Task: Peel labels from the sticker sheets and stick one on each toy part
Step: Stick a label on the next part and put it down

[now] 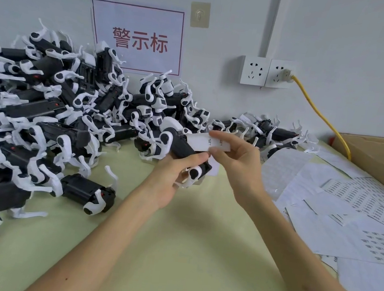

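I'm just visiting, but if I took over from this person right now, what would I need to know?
Left hand grips one toy part. Right hand pinches a label strip over it, not yet pressed down. Heap of toy parts lies left and behind; sticker sheets spread at the right. Left to do: stick this label, then the heap; which are already labelled cannot be told.

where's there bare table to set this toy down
The bare mat lies in the near middle, between the toy pile on the left and the sticker sheets on the right. Toys crowd the back by the wall; sheets cover the right up to the cardboard box.
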Demonstrator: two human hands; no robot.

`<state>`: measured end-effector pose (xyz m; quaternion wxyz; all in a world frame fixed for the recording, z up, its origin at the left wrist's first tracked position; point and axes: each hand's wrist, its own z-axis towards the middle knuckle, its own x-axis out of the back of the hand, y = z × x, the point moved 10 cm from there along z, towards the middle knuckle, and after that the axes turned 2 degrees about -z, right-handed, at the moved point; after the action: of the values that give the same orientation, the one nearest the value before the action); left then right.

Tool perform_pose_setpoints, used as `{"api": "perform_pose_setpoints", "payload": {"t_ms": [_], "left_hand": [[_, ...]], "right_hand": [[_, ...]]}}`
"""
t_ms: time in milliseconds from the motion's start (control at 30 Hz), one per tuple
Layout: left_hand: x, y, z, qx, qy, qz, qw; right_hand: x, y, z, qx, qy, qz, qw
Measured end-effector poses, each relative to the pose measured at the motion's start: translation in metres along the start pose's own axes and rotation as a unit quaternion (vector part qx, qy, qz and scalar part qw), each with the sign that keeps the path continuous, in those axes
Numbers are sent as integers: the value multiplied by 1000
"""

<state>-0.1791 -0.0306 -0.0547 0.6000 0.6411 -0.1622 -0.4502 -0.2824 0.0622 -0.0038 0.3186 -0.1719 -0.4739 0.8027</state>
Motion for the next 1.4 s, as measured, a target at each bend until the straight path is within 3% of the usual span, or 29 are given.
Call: {"api": "perform_pose_setpoints", "payload": {"t_ms": [300, 500, 900, 1133, 1267, 1400], "left_hand": [[24, -1, -1, -16, 132, -38, 990], [17, 6, -1, -28, 86, -61, 994], [5, 1, -5, 23, 37, -75, 996], [2, 7, -5, 1, 10, -83, 996], [1, 4, -6, 8, 20, -75, 997], [0, 5, -6, -2, 21, -68, 997]], "right_hand": [[-15, 2, -5, 10, -35, -36, 999], [-18, 1, -6, 7, -49, -46, 998], [-9, -2, -3, 10, -25, -47, 999], [14, -18, -5, 72, 90, -178, 977], [7, -25, -7, 106, 75, -235, 963], [3, -21, -5, 98, 31, -205, 973]]}}
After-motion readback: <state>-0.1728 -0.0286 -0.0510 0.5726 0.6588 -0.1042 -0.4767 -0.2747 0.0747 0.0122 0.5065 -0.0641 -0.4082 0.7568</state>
